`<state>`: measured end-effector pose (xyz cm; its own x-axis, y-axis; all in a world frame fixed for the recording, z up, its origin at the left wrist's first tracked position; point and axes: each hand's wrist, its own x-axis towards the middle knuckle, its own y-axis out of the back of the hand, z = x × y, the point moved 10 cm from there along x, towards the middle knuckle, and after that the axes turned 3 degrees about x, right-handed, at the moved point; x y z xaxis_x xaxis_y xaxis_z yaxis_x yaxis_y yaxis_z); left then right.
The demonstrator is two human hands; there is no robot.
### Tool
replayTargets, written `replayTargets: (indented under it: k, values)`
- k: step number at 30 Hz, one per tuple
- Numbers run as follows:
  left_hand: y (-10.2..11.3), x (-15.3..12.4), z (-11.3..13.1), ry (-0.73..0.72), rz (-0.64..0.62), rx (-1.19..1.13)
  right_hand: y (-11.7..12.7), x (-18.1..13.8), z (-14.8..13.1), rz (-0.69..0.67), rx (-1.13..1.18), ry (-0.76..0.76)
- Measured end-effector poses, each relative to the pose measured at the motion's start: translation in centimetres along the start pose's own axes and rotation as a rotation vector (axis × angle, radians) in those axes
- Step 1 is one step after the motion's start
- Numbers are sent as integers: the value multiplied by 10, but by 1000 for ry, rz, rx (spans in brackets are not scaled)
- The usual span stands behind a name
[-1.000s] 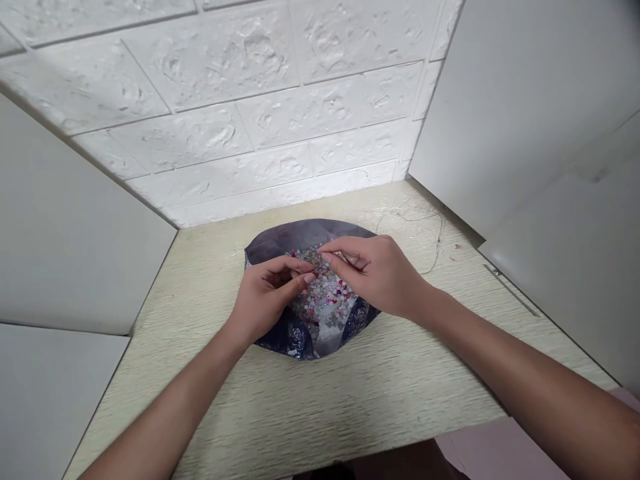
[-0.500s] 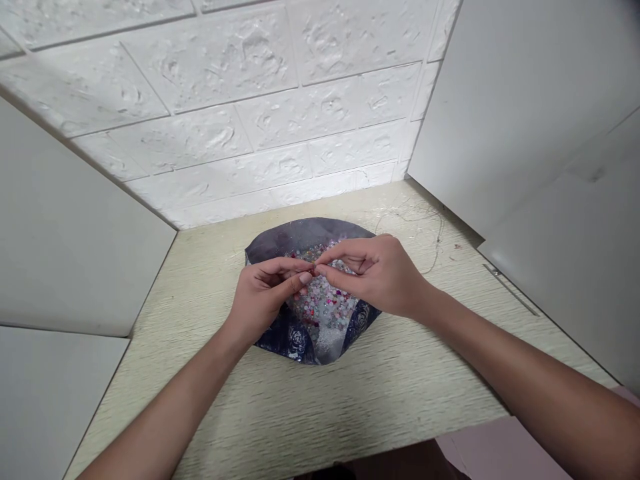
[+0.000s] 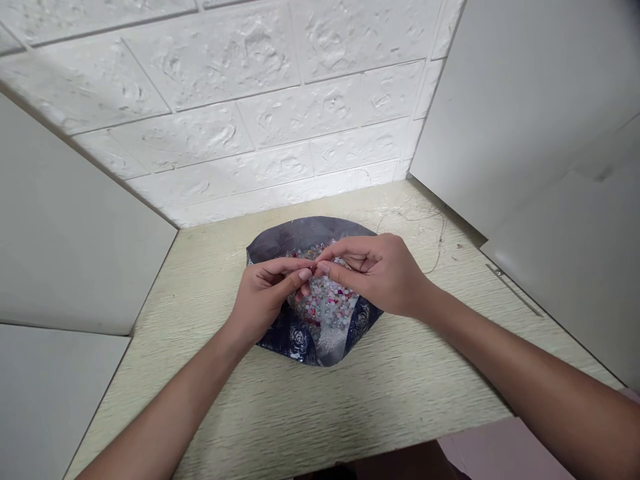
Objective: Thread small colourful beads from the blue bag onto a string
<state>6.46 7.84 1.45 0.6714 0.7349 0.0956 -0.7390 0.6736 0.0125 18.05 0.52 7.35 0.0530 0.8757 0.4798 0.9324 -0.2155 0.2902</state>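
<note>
Left hand [image 3: 263, 300] and right hand [image 3: 377, 277] pinching, fingertips meeting over beads [image 3: 325, 300] on dark cloth [image 3: 295, 343], mid-worktop [image 3: 350, 400]; anything held too small to tell

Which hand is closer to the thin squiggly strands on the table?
Right. The right hand is just beside the thin tangled strands, at their lower left. The left hand is farther away, on the other side of the beads.

Left hand [image 3: 265, 300] and right hand [image 3: 375, 277], fingertips [image 3: 305, 274] touching
</note>
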Motion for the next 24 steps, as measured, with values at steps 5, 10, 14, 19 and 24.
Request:
replayTargets:
  k: [5,10,14,19,24]
  values:
    - [0,0,0,-8,-11,-10,-2,0,2,-15,-9,-15]
    - [-1,0,0,-9,-18,-10,-3,-1,3,-31,-55,-25]
    - [-1,0,0,-6,-13,-6,-1,0,1,-23,-107,-6]
    - [0,0,-1,6,-7,9,2,0,1,9,-152,7]
    - [1,0,-2,16,-1,25,1,-1,0,11,-189,27]
